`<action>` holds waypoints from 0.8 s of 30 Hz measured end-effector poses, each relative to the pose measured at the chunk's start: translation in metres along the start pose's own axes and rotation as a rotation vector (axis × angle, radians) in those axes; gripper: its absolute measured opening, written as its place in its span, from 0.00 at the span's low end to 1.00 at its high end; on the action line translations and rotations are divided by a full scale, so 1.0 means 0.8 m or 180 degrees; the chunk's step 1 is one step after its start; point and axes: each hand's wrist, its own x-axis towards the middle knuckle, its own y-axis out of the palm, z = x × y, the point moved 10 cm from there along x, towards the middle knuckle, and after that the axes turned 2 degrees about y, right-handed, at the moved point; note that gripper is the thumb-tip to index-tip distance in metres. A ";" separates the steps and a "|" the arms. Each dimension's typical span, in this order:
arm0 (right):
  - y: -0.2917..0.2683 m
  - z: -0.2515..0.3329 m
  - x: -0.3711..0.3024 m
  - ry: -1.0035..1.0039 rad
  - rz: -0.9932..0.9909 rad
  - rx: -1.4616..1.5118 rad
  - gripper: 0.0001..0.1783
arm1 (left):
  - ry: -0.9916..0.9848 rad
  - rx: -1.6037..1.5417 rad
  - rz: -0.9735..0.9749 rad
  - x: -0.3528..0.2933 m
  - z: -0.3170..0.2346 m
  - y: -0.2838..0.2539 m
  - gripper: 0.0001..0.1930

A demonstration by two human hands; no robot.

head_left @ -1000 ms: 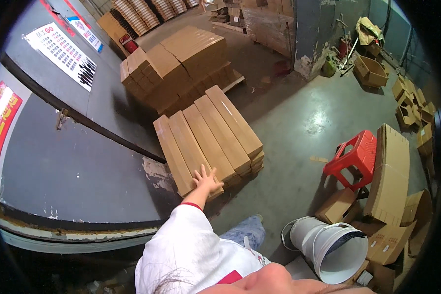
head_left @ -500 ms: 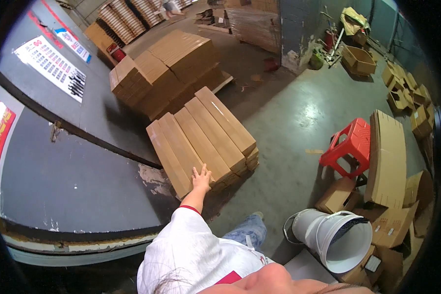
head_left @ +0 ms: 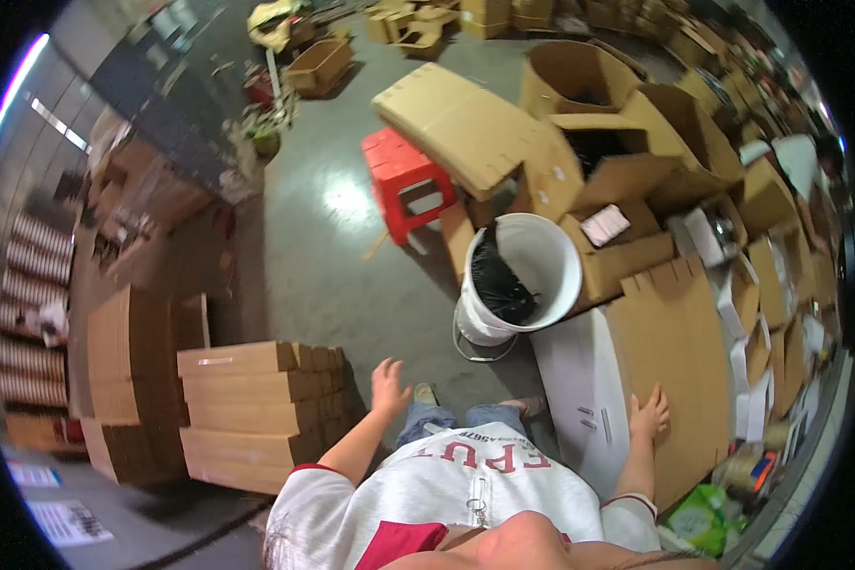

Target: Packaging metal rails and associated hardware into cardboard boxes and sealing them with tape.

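**Right hand on a flat cardboard sheet, left hand free above the floor**

The right hand lies palm down on a flat cardboard sheet spread over a white table at the right of the scene. Its fingers are spread and flat on the sheet's near left edge; they press on it and are not clamped around anything.

The left hand hangs in the air with fingers apart and nothing in it, above the grey concrete floor. It is just to the right of a low stack of folded cardboard boxes at the near left, not touching it as far as the view shows.

Between the two hands, a little farther off, a white bucket stands upright at the far left corner of the table, with a black bag inside. A red plastic stool stands on the floor beyond the bucket. Open and flattened cartons are heaped far and right, with a large cardboard sheet leaning against them behind the stool. The person wears a white top with red trim and jeans.
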 end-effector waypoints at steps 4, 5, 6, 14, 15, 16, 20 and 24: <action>0.002 -0.033 0.010 -0.0135 -0.0077 0.0278 0.41 | 0.1291 -0.0309 -0.0078 0.102 -0.244 0.013 0.25; 0.000 -0.035 0.011 -0.0220 -0.0107 0.0289 0.41 | 0.1356 -0.0294 -0.0025 0.128 -0.272 0.030 0.25; 0.000 -0.033 0.017 -0.0327 -0.0141 0.0299 0.42 | 0.1470 -0.0095 0.0156 0.157 -0.294 0.061 0.22; 0.032 -0.046 0.042 -0.0653 -0.0289 0.0427 0.44 | 0.1014 0.3844 0.1103 0.284 -0.282 0.260 0.17; 0.036 -0.050 0.045 -0.0623 -0.0270 0.0407 0.44 | 0.0941 0.4095 0.1320 0.288 -0.272 0.272 0.16; 0.041 -0.048 0.047 -0.0709 -0.0259 0.0445 0.44 | 0.0858 0.3992 0.1423 0.292 -0.268 0.274 0.15; 0.048 -0.059 0.052 -0.0996 -0.0365 0.0575 0.43 | 0.0989 0.2931 0.1950 0.309 -0.274 0.276 0.11; 0.038 -0.058 0.053 -0.1151 -0.0455 0.0653 0.43 | 0.0858 0.2564 0.2103 0.325 -0.275 0.245 0.11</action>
